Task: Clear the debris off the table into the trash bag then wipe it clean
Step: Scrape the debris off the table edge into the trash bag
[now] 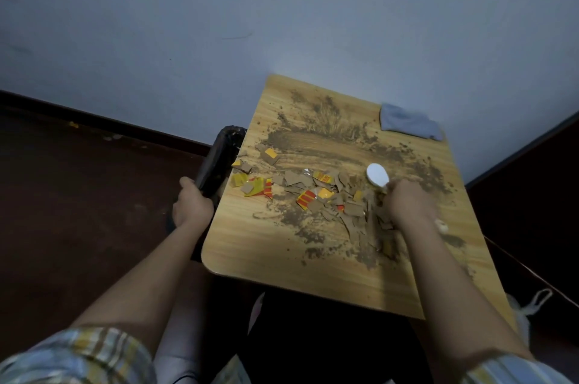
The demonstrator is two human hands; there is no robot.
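No writing on the yellow-and-red wrapper scraps [308, 198] is sharp enough for us to read; one piece near the middle carries dark marks, but they blur. We count roughly eight of these bright scraps, mixed with too many brown cardboard bits [354, 208] for us to number.

Our right hand [407, 203] sits right of centre in the frame, low on the table [250, 246], fingers curled and pressed into the right end of the scrap pile. Something white, round and flat [378, 175] shows just above its knuckles, touching the fingers; we cannot tell whether the hand grips it or merely lies against it. Brown dirt [329, 130] is smeared across the upper half of the tabletop and spreads below the hand too.

Our left hand [191, 205] is at centre left, off the table's left edge, fingers wrapped round the rim of the black trash bag [219, 161], which hangs against that edge just beside the leftmost scraps.

One grey cloth [409, 122] lies at the table's upper right corner, well apart from both hands. One white plastic bag [529, 305] sits at the lower right, beyond the table.
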